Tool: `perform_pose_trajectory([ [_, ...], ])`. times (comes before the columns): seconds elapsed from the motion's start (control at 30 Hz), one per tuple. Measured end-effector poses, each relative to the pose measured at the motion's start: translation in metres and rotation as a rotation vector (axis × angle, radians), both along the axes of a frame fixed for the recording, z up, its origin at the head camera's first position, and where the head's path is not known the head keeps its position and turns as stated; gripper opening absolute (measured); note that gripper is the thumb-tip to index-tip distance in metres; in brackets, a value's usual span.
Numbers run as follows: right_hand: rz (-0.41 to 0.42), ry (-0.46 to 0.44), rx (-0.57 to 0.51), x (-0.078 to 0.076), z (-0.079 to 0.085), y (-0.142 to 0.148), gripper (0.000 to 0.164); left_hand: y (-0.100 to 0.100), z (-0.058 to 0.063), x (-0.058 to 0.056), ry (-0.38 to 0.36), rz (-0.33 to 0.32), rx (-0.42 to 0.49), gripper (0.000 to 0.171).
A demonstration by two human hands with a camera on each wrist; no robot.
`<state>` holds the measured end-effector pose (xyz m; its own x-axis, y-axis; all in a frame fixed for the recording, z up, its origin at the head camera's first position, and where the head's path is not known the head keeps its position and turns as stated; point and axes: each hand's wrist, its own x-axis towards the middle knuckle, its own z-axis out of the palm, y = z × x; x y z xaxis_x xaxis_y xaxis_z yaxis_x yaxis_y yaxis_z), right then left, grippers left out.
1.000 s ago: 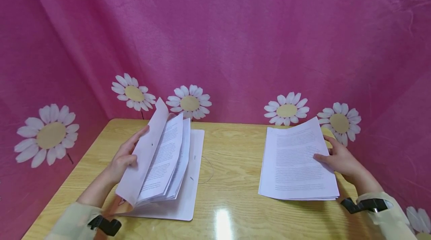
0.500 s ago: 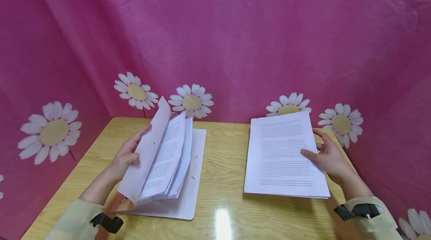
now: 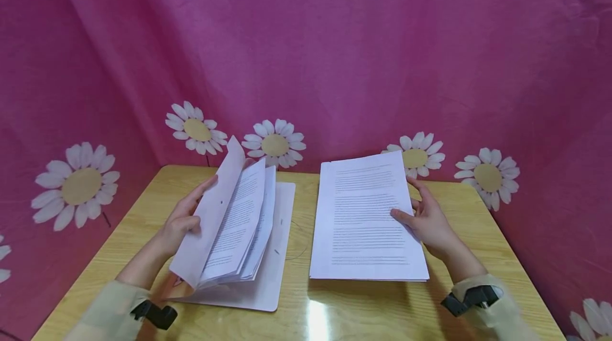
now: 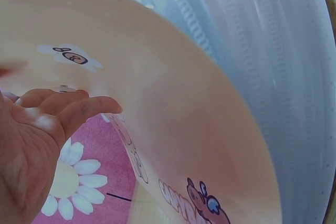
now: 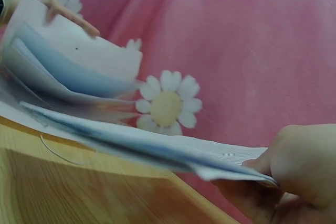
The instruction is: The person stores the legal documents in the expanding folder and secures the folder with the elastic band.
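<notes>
- One left hand (image 3: 184, 221) holds the raised cover (image 3: 207, 229) of one folder (image 3: 265, 283), fingers and thumb at its outer edge.
- One right hand (image 3: 427, 219) pinches one paper stack (image 3: 365, 219), thumb on the print, other fingers beneath; how many sheets cannot be told.
- The folder lies open on the table (image 3: 478, 256), to the right of the left fingers; the stack reaches out leftward from the right fingers, just beside the folder.
- Only the left wrist view shows the cover's peach outside with cartoon pictures (image 4: 70, 56), beyond the left fingertips, and clear plastic sleeves (image 4: 252, 72) farther right.
- The right wrist view shows the stack edge-on, raised above the table.
- Only the head view shows both wrists' black bands, two in all, and five daisies (image 3: 274, 145) beyond the fingers, plus two cut by the frame.
- One thin string (image 3: 302, 250) curves between both hands' fingers.
</notes>
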<state>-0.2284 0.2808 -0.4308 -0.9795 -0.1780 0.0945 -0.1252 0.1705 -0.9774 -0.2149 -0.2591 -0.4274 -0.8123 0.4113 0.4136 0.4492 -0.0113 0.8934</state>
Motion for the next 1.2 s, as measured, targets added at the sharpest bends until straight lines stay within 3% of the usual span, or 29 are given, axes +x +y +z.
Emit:
perform_pose_trajectory([
  [0.47,0.137,-0.02,-0.066,-0.013,-0.001,-0.059,0.092,-0.002,-0.002,-0.002,-0.015,-0.003,0.001,0.097],
  [1.2,0.147,-0.106,-0.099,-0.026,-0.012,-0.099,0.087,-0.001,0.0,0.0,-0.013,-0.004,0.02,0.096],
])
